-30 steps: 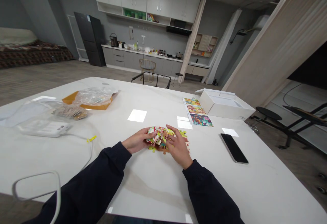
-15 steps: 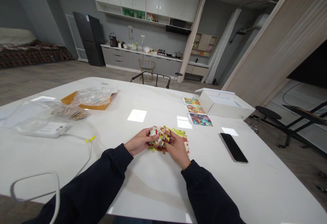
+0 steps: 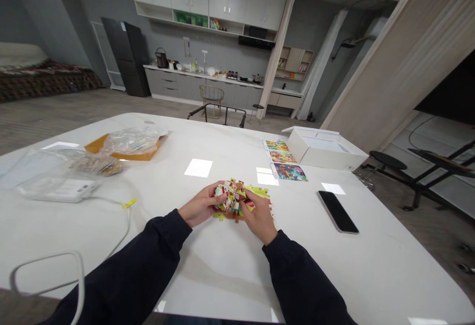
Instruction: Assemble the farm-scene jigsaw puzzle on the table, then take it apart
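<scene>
A pile of colourful puzzle pieces rests in my left hand, whose fingers and thumb are wrapped round it. My right hand is at the right side of the pile, thumb and forefinger pinched on a piece there, partly hidden by the fingers. Beneath both hands, a partly joined puzzle in green, pink and brown lies on the white table; the hands cover much of it.
At the left are an orange tray with clear plastic, a bag of pieces, a white device and its cable. To the right lie picture sheets, a white box and a phone.
My right fingers have shifted slightly on the pieces, and more brown and pink shows between the hands. The whole view has moved a little.
</scene>
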The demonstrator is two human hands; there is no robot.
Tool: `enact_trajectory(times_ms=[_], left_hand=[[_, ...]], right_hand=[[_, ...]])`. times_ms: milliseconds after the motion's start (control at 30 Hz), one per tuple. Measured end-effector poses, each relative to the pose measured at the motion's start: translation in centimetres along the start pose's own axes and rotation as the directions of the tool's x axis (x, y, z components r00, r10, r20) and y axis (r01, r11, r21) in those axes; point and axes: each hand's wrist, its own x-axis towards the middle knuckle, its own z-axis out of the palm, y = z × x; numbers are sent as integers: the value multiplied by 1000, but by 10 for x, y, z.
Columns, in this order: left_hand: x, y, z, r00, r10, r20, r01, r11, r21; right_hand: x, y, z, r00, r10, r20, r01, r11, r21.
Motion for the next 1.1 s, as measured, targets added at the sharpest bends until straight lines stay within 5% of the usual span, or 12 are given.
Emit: enact_trajectory(times_ms=[233,433,633,800,967,1100], left_hand=[[-2,4,-3,999,-39,17,39,999,-21],[1,2,-5,999,20,-27,-21,998,-66],[4,-1,-6,1000,9,-24,-11,999,-49],[7,-14,3,997,-21,-68,26,996,81],[11,-28,10,971,173,-164,-102,925,367],[10,-42,19,924,366,-109,-230,762,606]], right_hand=[[1,8,0,994,-105,29,106,994,-36],[2,6,3,966,258,-8,-248,938,243],[5,11,6,911,405,-73,-325,816,478],[6,16,8,879,476,20,-396,706,588],[0,11,19,907,421,8,-342,724,599],[-8,-6,26,923,377,-74,-284,799,530]])
